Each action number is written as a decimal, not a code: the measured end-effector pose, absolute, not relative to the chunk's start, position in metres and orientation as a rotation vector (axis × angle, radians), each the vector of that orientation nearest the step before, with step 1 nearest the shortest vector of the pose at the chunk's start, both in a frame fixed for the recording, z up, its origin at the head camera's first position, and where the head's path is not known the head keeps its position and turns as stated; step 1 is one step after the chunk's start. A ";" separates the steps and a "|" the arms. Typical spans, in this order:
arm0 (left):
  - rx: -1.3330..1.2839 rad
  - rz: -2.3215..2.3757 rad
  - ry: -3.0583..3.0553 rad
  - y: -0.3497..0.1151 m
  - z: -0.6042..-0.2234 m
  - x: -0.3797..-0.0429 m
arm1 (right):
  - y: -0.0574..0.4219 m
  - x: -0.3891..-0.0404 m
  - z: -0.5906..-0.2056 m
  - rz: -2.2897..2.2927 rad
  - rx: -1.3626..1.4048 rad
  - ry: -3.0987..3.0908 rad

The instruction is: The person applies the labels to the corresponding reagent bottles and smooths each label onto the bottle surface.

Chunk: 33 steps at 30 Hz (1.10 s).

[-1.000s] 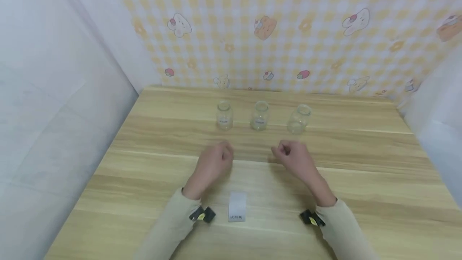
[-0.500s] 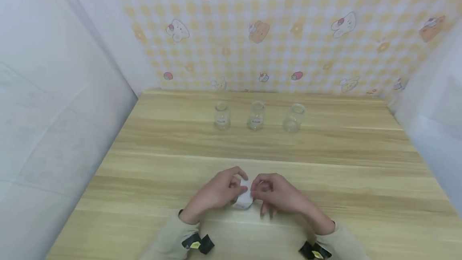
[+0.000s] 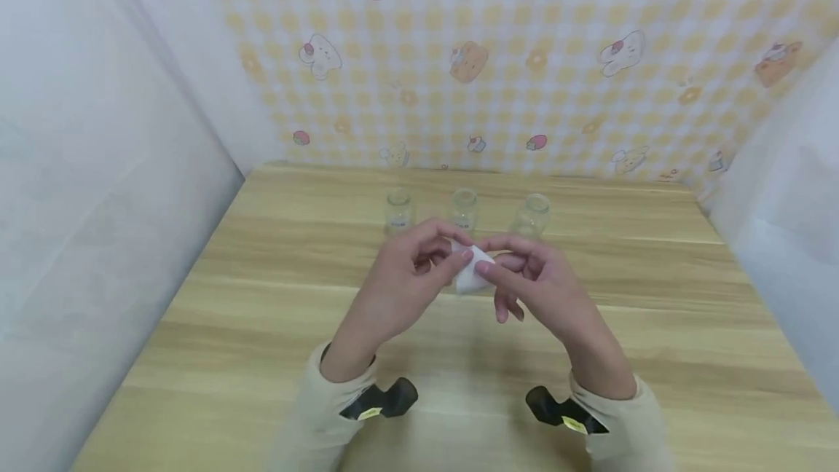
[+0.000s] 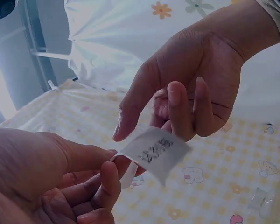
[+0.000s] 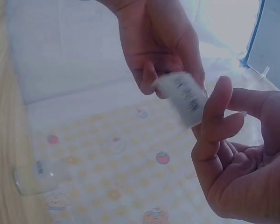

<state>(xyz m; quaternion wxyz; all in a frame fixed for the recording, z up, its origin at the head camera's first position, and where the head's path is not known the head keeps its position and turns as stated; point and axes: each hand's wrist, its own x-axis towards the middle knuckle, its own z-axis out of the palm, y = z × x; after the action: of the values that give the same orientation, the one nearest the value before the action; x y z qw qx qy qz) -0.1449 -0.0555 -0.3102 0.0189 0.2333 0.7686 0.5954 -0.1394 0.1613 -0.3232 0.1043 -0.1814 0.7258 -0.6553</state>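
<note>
A small white label [image 3: 470, 281] is held up over the table between both hands, folded or bent. Its dark printed characters show on the label [image 4: 156, 151] in the left wrist view. My left hand [image 3: 406, 279] pinches the label's left side between thumb and index finger. From the other side my right hand [image 3: 550, 279] pinches it with thumb and index finger, its other fingers hanging lower. Beyond the hands stand a left glass jar [image 3: 399, 217], a middle glass jar [image 3: 464, 208] and a right glass jar [image 3: 534, 211]. The hands partly cover the jars' lower parts.
The wooden table [image 3: 262, 326] reaches back to a yellow checked cloth [image 3: 419, 57] with cartoon prints. White sheeting [image 3: 98, 202] hangs along the left side, with more on the right. In the right wrist view, one labelled glass jar [image 5: 35, 179] shows at lower left.
Both hands first came down from near the jars to the label lying on the table and took hold of it. They have since lifted it up and forward, towards the jars.
</note>
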 end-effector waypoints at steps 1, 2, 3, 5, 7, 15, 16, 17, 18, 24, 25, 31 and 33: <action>0.733 1.842 2.393 -0.055 -0.310 -0.145 | 0.161 -0.139 -0.322 -1.915 -0.514 2.141; 0.744 1.827 2.406 -0.055 -0.309 -0.145 | 0.162 -0.139 -0.321 -1.897 -0.490 2.143; 0.757 1.814 2.416 -0.056 -0.309 -0.146 | 0.162 -0.139 -0.320 -1.879 -0.468 2.148; 0.770 1.799 2.430 -0.057 -0.308 -0.147 | 0.162 -0.140 -0.320 -1.847 -0.429 2.163; 0.778 1.793 2.447 -0.058 -0.307 -0.148 | 0.163 -0.142 -0.320 -1.822 -0.420 2.189; 0.812 1.772 2.540 -0.057 -0.309 -0.155 | 0.164 -0.145 -0.324 -1.848 -0.552 2.286; 0.810 1.755 2.571 -0.057 -0.309 -0.155 | 0.165 -0.145 -0.324 -1.864 -0.550 2.292; 0.810 1.735 2.609 -0.057 -0.309 -0.155 | 0.165 -0.145 -0.324 -1.886 -0.536 2.295; 0.816 1.716 2.650 -0.058 -0.309 -0.154 | 0.165 -0.144 -0.323 -1.916 -0.516 2.292; 1.023 1.678 2.797 -0.064 -0.311 -0.153 | 0.167 -0.144 -0.323 -2.045 -0.422 2.280; 1.086 1.668 2.797 -0.064 -0.312 -0.153 | 0.167 -0.144 -0.324 -2.045 -0.429 2.289; 1.228 1.537 2.836 -0.064 -0.315 -0.151 | 0.165 -0.145 -0.328 -2.055 -0.485 2.311; 1.214 1.511 2.850 -0.065 -0.316 -0.150 | 0.164 -0.145 -0.329 -2.071 -0.498 2.294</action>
<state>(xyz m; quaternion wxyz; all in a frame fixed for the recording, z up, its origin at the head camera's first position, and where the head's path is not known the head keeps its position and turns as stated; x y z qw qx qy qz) -0.1495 -0.0646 -0.3163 -0.1521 0.3481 0.8173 0.4333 -0.1449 0.1645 -0.3288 0.0053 -0.1591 0.7328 -0.6616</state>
